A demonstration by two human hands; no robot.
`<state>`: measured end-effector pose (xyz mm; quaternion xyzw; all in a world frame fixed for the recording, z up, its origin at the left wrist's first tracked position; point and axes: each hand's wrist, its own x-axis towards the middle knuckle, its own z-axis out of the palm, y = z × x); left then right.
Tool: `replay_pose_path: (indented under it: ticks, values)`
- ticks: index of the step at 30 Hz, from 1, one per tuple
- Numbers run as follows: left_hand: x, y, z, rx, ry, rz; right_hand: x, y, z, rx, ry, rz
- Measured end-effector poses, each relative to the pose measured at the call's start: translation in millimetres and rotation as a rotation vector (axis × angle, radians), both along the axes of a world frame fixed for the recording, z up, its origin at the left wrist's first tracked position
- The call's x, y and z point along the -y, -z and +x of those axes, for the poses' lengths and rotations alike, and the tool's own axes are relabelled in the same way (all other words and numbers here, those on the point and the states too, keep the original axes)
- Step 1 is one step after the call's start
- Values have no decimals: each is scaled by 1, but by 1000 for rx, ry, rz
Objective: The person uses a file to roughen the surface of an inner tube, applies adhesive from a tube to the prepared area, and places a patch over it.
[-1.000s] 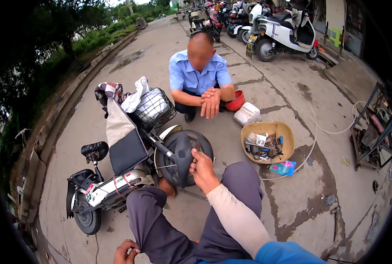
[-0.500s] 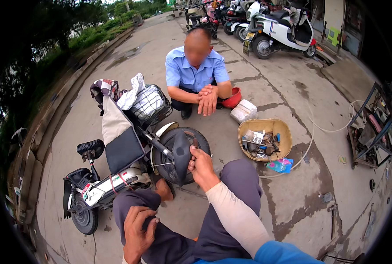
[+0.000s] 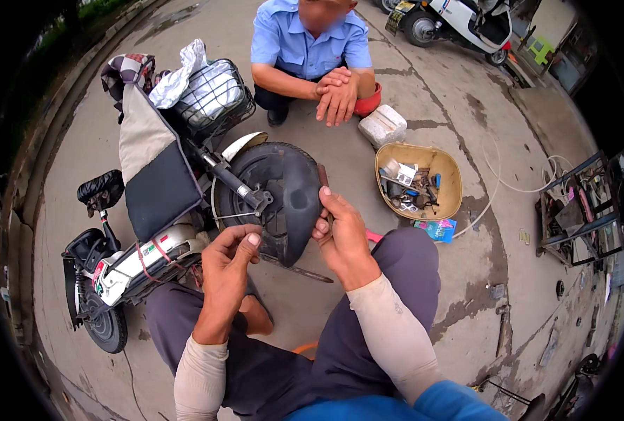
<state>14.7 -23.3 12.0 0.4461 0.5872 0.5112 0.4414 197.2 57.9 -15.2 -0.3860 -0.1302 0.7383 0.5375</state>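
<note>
A small electric scooter (image 3: 151, 266) lies on its side. A black inner tube (image 3: 299, 203) bulges out at the right side of its wheel (image 3: 252, 179). My right hand (image 3: 343, 235) pinches the tube's right edge between thumb and fingers. A narrow rusty-brown strip (image 3: 322, 175) rises just above that thumb; whether the hand holds it too is hidden. My left hand (image 3: 228, 270) is in front of the wheel, left of the tube's lower end. Its fingers are loosely curled and apart, with nothing visible in them.
A person in a blue shirt (image 3: 308, 52) squats beyond the wheel. Right of it stand a red bowl (image 3: 369, 102), a wrapped white block (image 3: 383, 125) and a yellowish tub (image 3: 454, 186) of tools. A metal rack (image 3: 585, 231) stands far right. A thin bar (image 3: 312, 274) lies below the tube.
My left hand has risen from my knee and moved towards the wheel. The right hand keeps its hold on the tube's edge. The view has tipped downward and come closer to the wheel.
</note>
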Motion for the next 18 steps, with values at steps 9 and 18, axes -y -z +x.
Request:
replay_pose_path:
  ticks: [9,18]
  values:
    - [-27,2,17,80,105,-20,5,-8,-9,135,-37,128]
    - [-27,4,27,160,142,14,16,-7,-20,335,65,268]
